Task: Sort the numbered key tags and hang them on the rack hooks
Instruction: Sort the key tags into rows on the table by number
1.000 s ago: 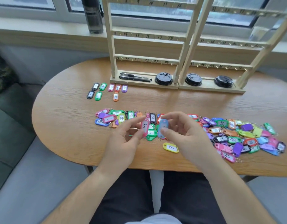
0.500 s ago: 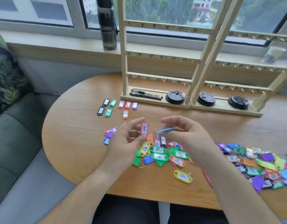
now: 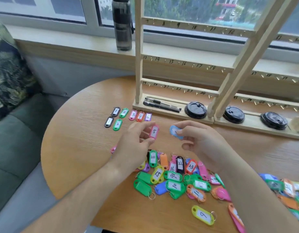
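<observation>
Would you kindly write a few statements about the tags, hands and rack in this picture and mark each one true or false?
1. The left hand holds a pink tag marked 5. True.
2. The right hand holds a yellow tag. False: it pinches a blue tag; the yellow tag marked 9 lies on the table.
3. Tags already hang on the rack. False: the hooks in view are bare.
4. Sorted tags lie in rows left of the rack base. True.
5. Three black lids rest on the rack base. True.
6. The bottle stands on the table. False: it stands on the window sill.
</observation>
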